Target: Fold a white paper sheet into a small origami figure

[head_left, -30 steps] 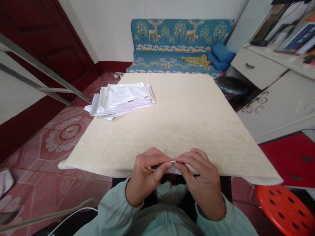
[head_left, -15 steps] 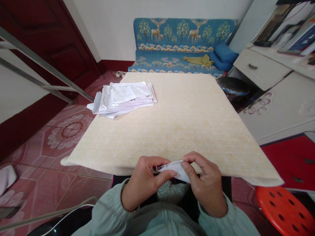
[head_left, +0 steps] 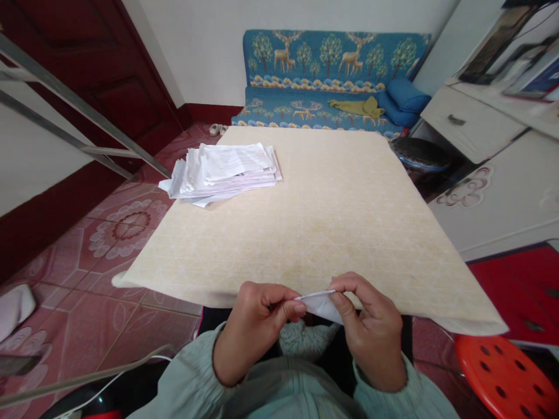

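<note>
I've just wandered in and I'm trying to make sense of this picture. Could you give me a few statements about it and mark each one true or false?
1. The left hand and the right hand both hold one piece of white paper. True.
2. A stack of papers lies on the table. True.
3. The stack is at the right side of the table. False: it is at the left, toward the far end.
4. The white paper lies flat under both hands. False: it is pinched between the fingers of the two hands.
5. A yellow-green cloth lies on the sofa. True.
6. The stool at the lower right is blue. False: it is orange-red.
</note>
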A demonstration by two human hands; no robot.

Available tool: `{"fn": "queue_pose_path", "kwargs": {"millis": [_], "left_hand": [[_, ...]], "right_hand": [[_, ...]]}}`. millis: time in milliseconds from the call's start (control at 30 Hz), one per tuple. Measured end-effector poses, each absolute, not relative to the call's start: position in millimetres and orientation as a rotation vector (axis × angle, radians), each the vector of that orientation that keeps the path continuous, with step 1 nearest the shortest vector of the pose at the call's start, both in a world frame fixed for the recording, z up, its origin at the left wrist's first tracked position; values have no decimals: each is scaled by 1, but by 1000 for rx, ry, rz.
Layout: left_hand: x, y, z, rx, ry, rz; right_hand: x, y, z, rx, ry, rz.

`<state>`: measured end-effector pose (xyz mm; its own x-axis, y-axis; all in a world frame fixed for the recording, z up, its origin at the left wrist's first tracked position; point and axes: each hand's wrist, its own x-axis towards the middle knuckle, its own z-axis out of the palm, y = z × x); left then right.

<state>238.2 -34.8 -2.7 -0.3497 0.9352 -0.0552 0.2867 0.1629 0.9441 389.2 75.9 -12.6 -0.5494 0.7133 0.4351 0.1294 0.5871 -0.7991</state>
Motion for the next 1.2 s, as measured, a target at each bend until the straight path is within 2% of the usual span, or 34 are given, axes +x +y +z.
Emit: {"fn": "queue_pose_path", "kwargs": {"millis": [133,300,400,533,667,767,1000,1200], "left_hand": [[240,-36,-8,1221,1799,1212],[235,-31,-6,1350,1871,1006],[235,-27,-2,1373,1852,998],[242,-26,-5,1149,1690,1166],[254,-26,-21,722,1619,1441],[262,-26,-34,565,1556,1609],[272,-30,-45,534,1555,1692],[274,-33,-42,608,1641,1741]], "right_hand": [[387,76,-13,-690,-2023,936],[384,74,-9,-662,-2084,935],[381,72,-5,-609,-2138,978],[376,71,-5,-654,-2049,1154],[373,65,-15,-772,-1741,1465],[370,55,-21,-841,-1727,1589],[366,42,-19,-841,-1865,1311],[372,44,-20,-791,-1861,1361]]}}
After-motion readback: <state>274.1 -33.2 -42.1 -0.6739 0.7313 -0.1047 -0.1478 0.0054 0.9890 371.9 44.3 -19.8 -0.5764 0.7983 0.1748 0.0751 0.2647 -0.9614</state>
